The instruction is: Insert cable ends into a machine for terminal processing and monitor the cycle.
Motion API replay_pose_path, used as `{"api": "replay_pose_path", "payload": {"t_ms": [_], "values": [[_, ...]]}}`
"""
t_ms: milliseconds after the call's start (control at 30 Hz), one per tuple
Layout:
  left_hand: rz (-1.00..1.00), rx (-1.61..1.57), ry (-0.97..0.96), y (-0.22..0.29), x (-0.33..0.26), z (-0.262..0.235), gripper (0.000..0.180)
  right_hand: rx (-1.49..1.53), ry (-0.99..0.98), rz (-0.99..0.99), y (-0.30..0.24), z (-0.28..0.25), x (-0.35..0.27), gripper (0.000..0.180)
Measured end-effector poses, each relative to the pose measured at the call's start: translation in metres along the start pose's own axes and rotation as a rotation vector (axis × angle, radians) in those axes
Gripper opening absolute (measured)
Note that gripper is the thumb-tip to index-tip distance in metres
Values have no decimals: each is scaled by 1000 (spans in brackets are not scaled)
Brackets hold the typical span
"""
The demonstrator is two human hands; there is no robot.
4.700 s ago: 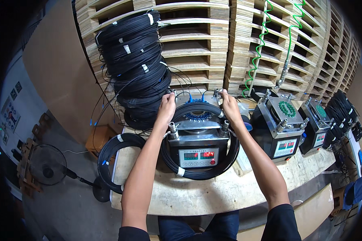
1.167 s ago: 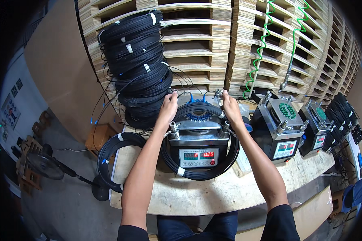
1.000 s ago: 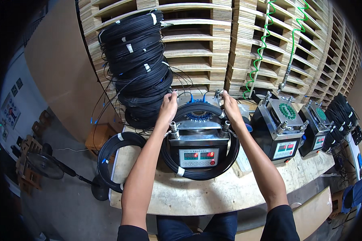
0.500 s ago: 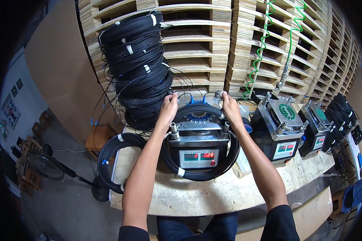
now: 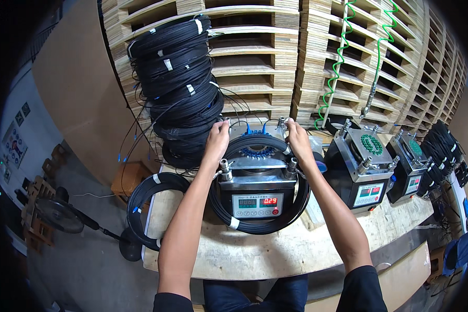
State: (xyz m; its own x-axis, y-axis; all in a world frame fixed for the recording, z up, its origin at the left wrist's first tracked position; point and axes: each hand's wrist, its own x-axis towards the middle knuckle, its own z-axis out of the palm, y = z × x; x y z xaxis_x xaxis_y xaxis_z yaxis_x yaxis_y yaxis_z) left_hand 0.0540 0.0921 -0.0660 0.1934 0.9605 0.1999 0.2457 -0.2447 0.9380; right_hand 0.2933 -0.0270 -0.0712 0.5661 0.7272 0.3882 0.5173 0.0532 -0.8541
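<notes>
In front of me stands a benchtop polishing machine [image 5: 257, 188], a dark box with a metal top plate and a lit digital panel. A coil of black cable [image 5: 263, 227] hangs around it, crossing over its top and below the panel. Blue connectors [image 5: 260, 152] sit in a ring on the top plate, and two more with cables stand up at the back. My left hand [image 5: 218, 141] is closed around the far left clamp post. My right hand [image 5: 298, 139] is closed at the far right clamp post [image 5: 282, 122]. Both near clamp posts [image 5: 291, 167] are free of my hands.
A tall stack of black cable coils [image 5: 177, 93] rises at the back left. Another coil [image 5: 131, 208] overhangs the table's left edge. Two similar machines [image 5: 361, 166] stand to the right. Wooden pallets [image 5: 244, 62] and a hanging green coiled hose [image 5: 378, 57] are behind; a fan [image 5: 60, 214] stands left.
The number on the machine's red display has changed, and the green one has partly altered. The hanging green hose has swung slightly right. My hands stay at the far posts.
</notes>
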Motion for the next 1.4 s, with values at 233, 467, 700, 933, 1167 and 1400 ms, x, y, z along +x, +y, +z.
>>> {"api": "replay_pose_path", "payload": {"t_ms": [233, 467, 700, 933, 1167, 1400], "values": [[-41, 13, -122, 14, -12, -10, 61, -135, -12, 35, -26, -7, -11, 65], [-90, 26, -99, 13, -9, -11, 64, 74, -35, -18, -20, -1, -12, 60], [-37, -15, -165, 2, 2, -10, 67, 3, 0, 27, -17, -3, -8, 59], [-21, 5, -112, 13, -12, -9, 67, -108, -7, 106, -27, -7, -12, 58], [-64, 21, -100, 11, -7, -7, 68, 48, -35, 19, -10, -1, -5, 55], [-61, -2, -104, 4, -1, -4, 68, 66, -29, 61, -8, -3, -4, 54]]}}
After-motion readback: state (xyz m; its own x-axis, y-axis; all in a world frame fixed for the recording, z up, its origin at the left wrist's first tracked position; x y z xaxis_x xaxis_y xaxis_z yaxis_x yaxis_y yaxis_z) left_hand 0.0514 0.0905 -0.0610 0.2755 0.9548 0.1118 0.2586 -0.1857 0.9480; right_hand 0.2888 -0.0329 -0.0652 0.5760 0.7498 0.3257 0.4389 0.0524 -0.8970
